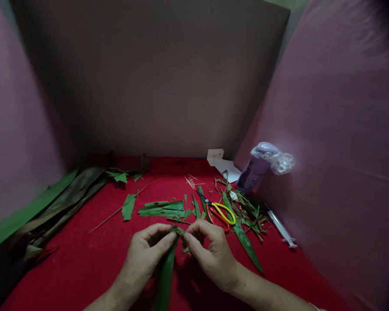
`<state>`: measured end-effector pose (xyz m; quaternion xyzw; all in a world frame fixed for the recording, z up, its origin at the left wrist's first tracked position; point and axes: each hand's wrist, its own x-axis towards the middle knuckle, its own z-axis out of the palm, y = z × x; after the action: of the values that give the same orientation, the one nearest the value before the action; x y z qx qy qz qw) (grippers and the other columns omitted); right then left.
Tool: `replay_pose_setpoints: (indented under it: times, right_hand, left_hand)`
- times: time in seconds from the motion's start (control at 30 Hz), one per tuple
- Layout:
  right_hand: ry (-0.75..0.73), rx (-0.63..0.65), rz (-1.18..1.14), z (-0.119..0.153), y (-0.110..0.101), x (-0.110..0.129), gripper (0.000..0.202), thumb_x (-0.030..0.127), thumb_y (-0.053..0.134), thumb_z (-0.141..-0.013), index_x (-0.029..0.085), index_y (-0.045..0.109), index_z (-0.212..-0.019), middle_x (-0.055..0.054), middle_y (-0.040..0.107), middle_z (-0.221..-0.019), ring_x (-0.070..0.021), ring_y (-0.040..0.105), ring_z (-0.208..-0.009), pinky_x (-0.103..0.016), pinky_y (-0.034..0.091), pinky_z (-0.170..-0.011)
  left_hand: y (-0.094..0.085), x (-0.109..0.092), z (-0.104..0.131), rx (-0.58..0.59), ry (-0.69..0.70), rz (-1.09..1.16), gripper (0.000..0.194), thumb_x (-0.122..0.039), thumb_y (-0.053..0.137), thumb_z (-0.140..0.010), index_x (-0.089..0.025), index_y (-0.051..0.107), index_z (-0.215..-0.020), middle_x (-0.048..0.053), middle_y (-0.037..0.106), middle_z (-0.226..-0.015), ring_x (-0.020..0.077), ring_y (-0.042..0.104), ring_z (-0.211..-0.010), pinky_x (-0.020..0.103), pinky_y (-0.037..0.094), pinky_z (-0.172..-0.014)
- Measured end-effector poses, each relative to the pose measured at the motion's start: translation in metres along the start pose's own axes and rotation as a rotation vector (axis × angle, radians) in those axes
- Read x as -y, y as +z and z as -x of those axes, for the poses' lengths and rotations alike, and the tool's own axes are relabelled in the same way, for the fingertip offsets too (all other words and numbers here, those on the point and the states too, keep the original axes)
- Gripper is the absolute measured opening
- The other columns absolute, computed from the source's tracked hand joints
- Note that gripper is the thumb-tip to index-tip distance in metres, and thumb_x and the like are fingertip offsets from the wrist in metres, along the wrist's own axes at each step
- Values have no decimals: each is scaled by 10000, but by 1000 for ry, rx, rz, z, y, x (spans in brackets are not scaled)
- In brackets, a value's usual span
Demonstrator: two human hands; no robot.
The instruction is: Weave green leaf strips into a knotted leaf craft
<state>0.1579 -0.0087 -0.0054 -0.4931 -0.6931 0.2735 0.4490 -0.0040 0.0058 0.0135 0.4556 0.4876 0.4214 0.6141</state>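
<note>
My left hand (148,250) is closed, thumb and fingers pinching the upper end of a long green leaf strip (165,276) that hangs toward me. At the top of that strip sits a small crumpled brownish dried leaf piece (177,230). My right hand (212,252) pinches this dried piece from the right, its fingertips close to the left thumb. Just beyond the hands lie scissors (218,210) with one red and one yellow handle. Cut green leaf pieces (162,209) are spread flat behind my left hand.
On the red cloth (94,268), long green and dried leaves (61,198) line the left side. Toothpicks (191,181), white paper (227,169), a heap of stems (249,211), a plastic-wrapped purple bottle (254,170) and a syringe (282,228) lie back and right. Pink and grey panels surround it.
</note>
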Motion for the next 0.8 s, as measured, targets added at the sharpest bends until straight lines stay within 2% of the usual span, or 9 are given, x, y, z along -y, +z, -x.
replay_pose_setpoints:
  times: [0.33,0.63,0.8]
  right_hand:
    - [13,25,13,1,3,0,187,185,506,-847,172,548,-665,9,560,-590,-114,497,-554,-228,370,-545]
    - [32,35,12,1,4,-3,194,223,497,-874,166,585,-711,-5,580,-636,-121,503,-583,-237,369,-564]
    - [21,39,4,1,4,-3,193,228,499,-870,168,584,-707,-1,574,-630,-118,500,-579,-231,368,-564]
  left_hand:
    - [1,-1,-3,4,3,21,153,-308,754,-620,-179,702,-683,-55,580,-471,73,427,-361,165,301,-341]
    - [1,1,-4,7,53,10,163,-300,772,-593,-170,710,-670,-10,662,-583,115,546,-497,175,410,-437]
    - [2,2,-2,6,30,21,173,-305,772,-585,-164,709,-663,-18,651,-569,89,508,-461,153,376,-405]
